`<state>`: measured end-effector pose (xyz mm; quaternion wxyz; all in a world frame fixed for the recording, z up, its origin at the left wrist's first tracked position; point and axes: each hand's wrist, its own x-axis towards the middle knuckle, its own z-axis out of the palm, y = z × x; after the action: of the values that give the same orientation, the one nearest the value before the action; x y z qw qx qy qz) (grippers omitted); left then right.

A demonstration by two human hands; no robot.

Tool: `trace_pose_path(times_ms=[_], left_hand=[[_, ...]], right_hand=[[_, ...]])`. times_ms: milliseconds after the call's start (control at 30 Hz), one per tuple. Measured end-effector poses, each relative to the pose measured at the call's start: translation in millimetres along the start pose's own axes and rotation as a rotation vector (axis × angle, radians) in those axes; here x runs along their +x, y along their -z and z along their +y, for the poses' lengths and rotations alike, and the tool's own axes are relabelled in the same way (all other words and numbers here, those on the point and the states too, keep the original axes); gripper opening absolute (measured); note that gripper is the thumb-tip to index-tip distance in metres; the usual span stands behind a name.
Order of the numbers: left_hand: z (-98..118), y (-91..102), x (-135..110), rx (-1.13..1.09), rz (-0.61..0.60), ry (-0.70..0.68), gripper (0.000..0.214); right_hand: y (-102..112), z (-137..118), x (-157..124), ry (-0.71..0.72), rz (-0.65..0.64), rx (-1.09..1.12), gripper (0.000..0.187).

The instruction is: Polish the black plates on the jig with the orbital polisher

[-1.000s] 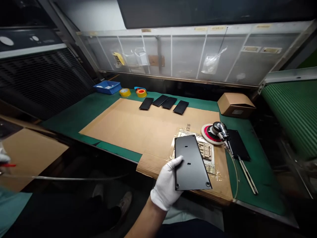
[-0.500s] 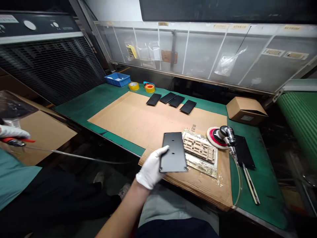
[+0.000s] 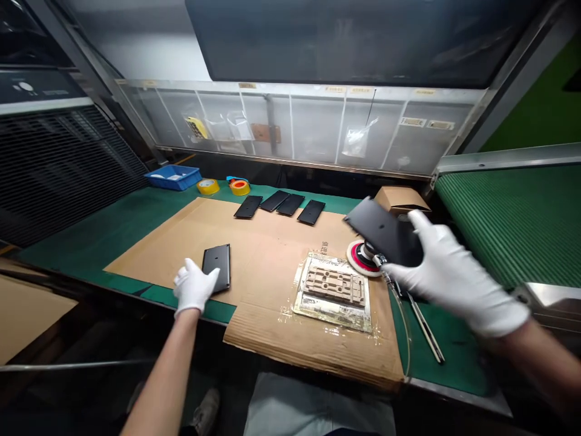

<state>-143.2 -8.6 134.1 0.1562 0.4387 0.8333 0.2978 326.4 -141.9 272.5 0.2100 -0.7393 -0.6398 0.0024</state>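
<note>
My left hand (image 3: 193, 287), in a white glove, is at the left edge of a black plate (image 3: 222, 266) on the cardboard sheet (image 3: 258, 254). Its fingers are spread and the thumb lies over the plate's near side. In my gloved right hand (image 3: 447, 275) a second black plate (image 3: 384, 230) is gripped, raised and tilted above a round polisher (image 3: 363, 257). Between the two hands, a slotted tan block (image 3: 336, 286) sits on a worn, taped-down board (image 3: 331, 316).
Several black plates (image 3: 249, 207) lie along the sheet's far edge, near yellow tape rolls (image 3: 207, 186) and a blue tray (image 3: 173, 177). A cardboard box (image 3: 399, 197) is at the back right, beside a green ribbed belt (image 3: 508, 212). A brush-like tool (image 3: 426, 327) and hose lie at right.
The plate in my left hand has moved left onto the cardboard, and the fingers have spread. My right hand has come into view with the plate from beside the polisher lifted.
</note>
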Motion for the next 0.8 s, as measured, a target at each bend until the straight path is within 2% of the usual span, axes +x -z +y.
trace_pose_path(times_ms=[33,67,133,200,233,300,367,433,467,567,633,700,800], left_hand=[[12,-0.4,-30,-0.147,-0.049,-0.040,0.089],[25,-2.8,-65,-0.368,-0.171,-0.086,0.085],[48,-13.0,-140,-0.821,-0.567,-0.124,0.079],[63,-26.4,-206,-1.163,-0.983,-0.035,0.075],[66,-32.1,-231,-1.281,-1.095,0.049,0.071],[64,-38.5,-262,-1.418,-1.203,0.251,0.058],[55,-36.6,-272,-1.459,-1.318,0.435,0.051],[45,-28.7,-272,-1.464,-1.467,0.541,0.054],[42,-23.9,-270,-1.468,-1.527,0.565,0.056],[39,-11.3,-268,-1.514,-1.600,0.594,0.064],[41,-5.8,-270,-1.532,-1.638,0.641,0.070],[43,-2.1,-270,-1.538,-1.683,0.702,0.071],[41,1.5,-268,-1.556,-1.710,0.763,0.063]], right_hand=[[-22,-16,-12,0.041,-0.002,0.096,0.104],[-43,-33,-26,0.078,0.047,0.168,0.105],[-80,-63,-57,0.111,0.081,0.296,0.102],[-104,-82,-89,0.134,0.035,0.405,0.090],[-110,-83,-104,0.152,-0.005,0.448,0.081],[-115,-66,-126,0.160,-0.058,0.506,0.062],[-115,-25,-138,0.030,0.001,0.484,0.051],[-119,33,-143,-0.254,0.150,0.290,0.051],[-124,62,-145,-0.355,0.128,0.126,0.056],[-148,134,-152,-0.539,-0.097,-0.281,0.070],[-164,159,-158,-0.540,-0.253,-0.325,0.064],[-173,168,-161,-0.520,-0.370,-0.263,0.057],[-171,169,-164,-0.583,-0.413,-0.183,0.053]])
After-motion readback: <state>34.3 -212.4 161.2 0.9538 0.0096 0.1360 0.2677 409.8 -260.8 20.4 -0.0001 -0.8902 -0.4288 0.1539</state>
